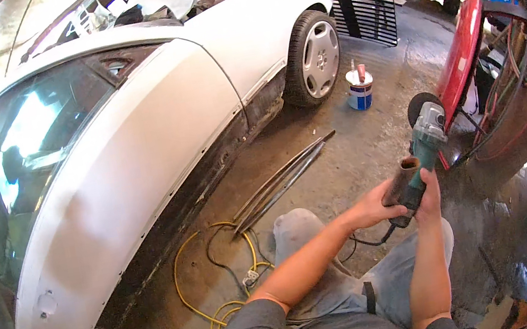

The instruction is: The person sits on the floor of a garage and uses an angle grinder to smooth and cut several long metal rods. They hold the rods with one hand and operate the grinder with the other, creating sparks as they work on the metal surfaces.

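Both my hands are raised together in front of my knees, holding an angle grinder (426,144) with a teal and black body. Its dark round disc (417,108) points away from me, near the edge of a red car panel (465,58). My right hand (430,193) is wrapped round the grinder's body from the right. My left hand (378,206) grips a short, rusty brown metal tube (402,181) lying against the grinder's left side. The tube's open end faces up. A black cord (377,241) leaves the grinder's rear end.
A white car (150,121) with patchy paint stands along the left. Long thin metal strips (284,182) and a yellow cord (188,297) lie on the floor. Ahead are a blue and white can (361,96) and a black slatted grille (373,7). Hoses hang at the right.
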Demonstrator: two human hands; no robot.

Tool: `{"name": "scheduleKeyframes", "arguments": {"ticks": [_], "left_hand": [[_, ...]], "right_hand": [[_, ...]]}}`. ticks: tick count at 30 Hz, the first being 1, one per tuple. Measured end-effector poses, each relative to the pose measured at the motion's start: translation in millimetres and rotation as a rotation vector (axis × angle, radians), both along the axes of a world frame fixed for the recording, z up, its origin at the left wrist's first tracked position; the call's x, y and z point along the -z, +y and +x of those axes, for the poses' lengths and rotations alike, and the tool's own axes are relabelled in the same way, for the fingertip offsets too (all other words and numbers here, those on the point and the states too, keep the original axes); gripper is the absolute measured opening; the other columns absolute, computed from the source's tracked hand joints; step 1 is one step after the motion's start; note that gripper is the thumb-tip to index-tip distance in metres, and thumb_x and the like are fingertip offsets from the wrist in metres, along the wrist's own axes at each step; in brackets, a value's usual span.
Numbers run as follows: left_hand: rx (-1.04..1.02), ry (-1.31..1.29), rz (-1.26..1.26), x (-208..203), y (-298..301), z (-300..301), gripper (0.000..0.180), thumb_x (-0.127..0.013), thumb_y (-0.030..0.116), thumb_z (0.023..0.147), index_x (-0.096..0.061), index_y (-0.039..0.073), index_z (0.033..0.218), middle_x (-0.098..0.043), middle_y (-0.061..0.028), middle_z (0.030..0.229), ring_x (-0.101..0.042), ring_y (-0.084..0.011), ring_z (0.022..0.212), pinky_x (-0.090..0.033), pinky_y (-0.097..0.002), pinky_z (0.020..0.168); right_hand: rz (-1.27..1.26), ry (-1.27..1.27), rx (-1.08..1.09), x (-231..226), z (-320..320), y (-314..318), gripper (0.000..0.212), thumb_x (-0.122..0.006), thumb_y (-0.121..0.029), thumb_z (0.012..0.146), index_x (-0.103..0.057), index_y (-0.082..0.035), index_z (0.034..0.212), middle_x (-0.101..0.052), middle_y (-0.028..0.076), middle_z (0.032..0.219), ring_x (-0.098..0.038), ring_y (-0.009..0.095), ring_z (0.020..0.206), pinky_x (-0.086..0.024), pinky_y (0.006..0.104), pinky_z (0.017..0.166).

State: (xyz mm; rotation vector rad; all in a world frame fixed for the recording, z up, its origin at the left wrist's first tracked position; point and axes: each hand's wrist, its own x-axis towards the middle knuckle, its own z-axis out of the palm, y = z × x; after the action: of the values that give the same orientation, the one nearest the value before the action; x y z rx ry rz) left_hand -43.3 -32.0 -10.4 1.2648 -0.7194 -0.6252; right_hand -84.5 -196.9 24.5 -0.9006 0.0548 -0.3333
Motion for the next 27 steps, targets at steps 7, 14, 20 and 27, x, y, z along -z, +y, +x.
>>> {"name": "scheduleKeyframes", "arguments": {"ticks": [7,14,20,27], "left_hand": [[-0.055,-0.142,0.406,-13,-16,-18,0.088,-0.087,0.033,0.084,-0.039,-0.001,0.150,-0.068,-0.0210,0.129,-0.066,-0.0279,0.116,-0.051,-0.0391,0.101],[0.144,0.050,0.077,11,-23,15,0.091,-0.084,0.027,0.087,-0.034,0.001,0.158,-0.051,-0.0107,0.149,-0.048,-0.0182,0.134,-0.040,-0.0364,0.114],[0.036,-0.140,0.271,10,-29,6,0.091,-0.085,0.018,0.087,-0.033,0.007,0.160,-0.062,-0.0100,0.127,-0.060,-0.0185,0.113,-0.050,-0.0344,0.099],[0.069,0.049,0.242,6,-48,-11,0.088,-0.080,0.007,0.089,-0.031,0.007,0.162,-0.064,-0.0078,0.119,-0.061,-0.0148,0.102,-0.052,-0.0320,0.089]], "right_hand": [[-0.350,0.333,0.296,24,8,-22,0.057,-0.084,-0.024,0.086,-0.056,-0.004,0.132,-0.064,0.003,0.109,-0.063,0.017,0.097,-0.052,0.0350,0.086],[0.047,0.154,0.314,26,9,-28,0.034,-0.072,-0.025,0.097,-0.059,-0.008,0.124,-0.068,0.004,0.106,-0.068,0.017,0.092,-0.057,0.0361,0.078],[-0.071,0.230,0.470,14,8,-32,0.040,-0.073,-0.029,0.096,-0.057,-0.006,0.125,-0.066,0.007,0.098,-0.070,0.021,0.086,-0.059,0.0372,0.069],[-0.003,0.239,0.574,47,10,-55,0.036,-0.069,-0.035,0.098,-0.056,-0.005,0.113,-0.064,0.011,0.087,-0.070,0.024,0.072,-0.061,0.0428,0.057]]}}
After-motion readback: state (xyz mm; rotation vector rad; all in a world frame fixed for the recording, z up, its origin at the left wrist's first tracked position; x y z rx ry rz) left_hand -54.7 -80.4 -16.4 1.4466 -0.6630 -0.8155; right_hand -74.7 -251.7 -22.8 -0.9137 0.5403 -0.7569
